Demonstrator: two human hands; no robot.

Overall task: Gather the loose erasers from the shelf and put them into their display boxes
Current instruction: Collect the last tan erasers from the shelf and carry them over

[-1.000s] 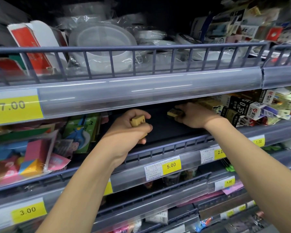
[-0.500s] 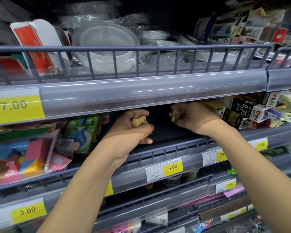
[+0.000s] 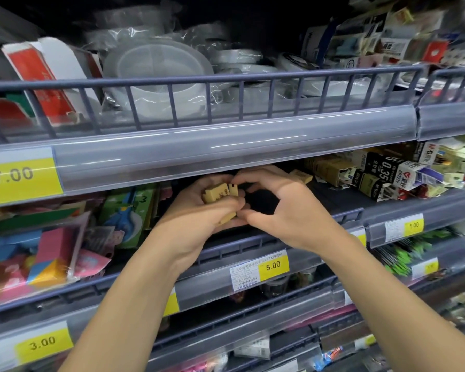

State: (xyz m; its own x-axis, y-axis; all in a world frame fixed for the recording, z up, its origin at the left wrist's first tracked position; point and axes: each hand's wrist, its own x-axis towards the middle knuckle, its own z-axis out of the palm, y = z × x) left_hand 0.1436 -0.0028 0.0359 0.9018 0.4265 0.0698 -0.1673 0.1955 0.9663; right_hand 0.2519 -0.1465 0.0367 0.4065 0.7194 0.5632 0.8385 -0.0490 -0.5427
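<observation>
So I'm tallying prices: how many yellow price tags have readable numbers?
4: 7.00 far left, 3.00 bottom left, 5.00 below the hands, 1.00 right. Others are blurred or hidden.

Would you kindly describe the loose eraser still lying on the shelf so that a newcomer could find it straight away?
Start at the long clear plastic price rail under the grey wire shelf fence, and look just below its right half. Behind the right hand, a tan block-shaped eraser lies on the dark shelf. Unlike the tan erasers held in the left hand, it lies loose, left of the torn black-and-white boxes.
</observation>
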